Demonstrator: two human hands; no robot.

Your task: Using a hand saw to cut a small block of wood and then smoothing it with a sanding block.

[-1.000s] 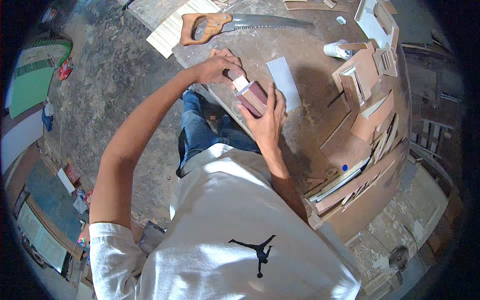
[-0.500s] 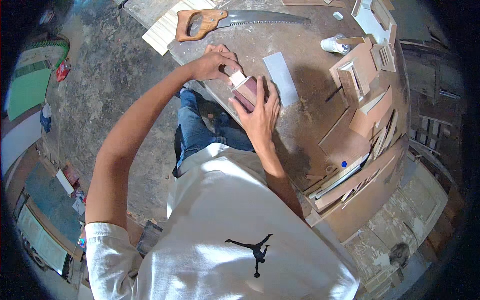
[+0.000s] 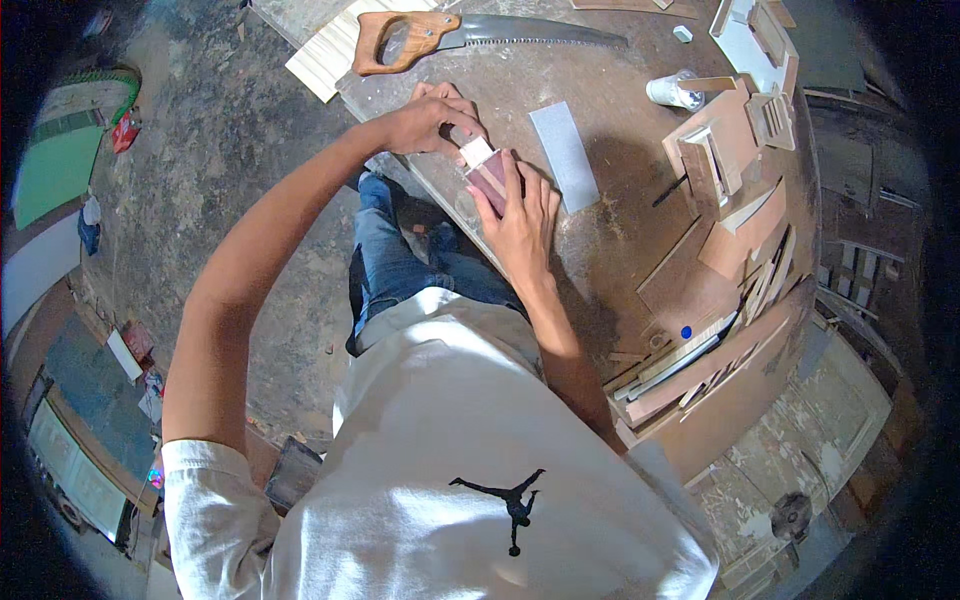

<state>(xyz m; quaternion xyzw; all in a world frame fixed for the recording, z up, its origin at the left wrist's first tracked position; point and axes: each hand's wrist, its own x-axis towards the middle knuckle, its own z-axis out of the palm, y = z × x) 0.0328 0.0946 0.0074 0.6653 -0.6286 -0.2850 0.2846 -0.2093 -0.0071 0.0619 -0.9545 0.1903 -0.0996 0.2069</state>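
Observation:
At the edge of the wooden table (image 3: 630, 140), my hands are on a small block-like wooden piece (image 3: 488, 180) with reddish-brown sides, a lighter band and a pale end that sticks out. My left hand (image 3: 437, 120) has its fingers bent round the pale end. Along the reddish body, my right hand (image 3: 525, 215) grips with thumb and fingers, covering much of its right side. A flat light grey strip (image 3: 565, 157) lies just right of my right hand. Beyond my left hand rests a handsaw (image 3: 405, 42) with a brown wooden handle and curved blade.
Pale boards (image 3: 325, 60) lie at the table's far left corner. To the right stand a whitish cup (image 3: 675, 92), wooden frame-like parts (image 3: 710, 165) and a stack of wood strips (image 3: 690, 365). A small blue cap (image 3: 686, 332) sits near the strips.
The wooden piece has turned slightly in my hands, and my right fingers have shifted along it. My left hand stays at the pale end. The whole view has moved a little.

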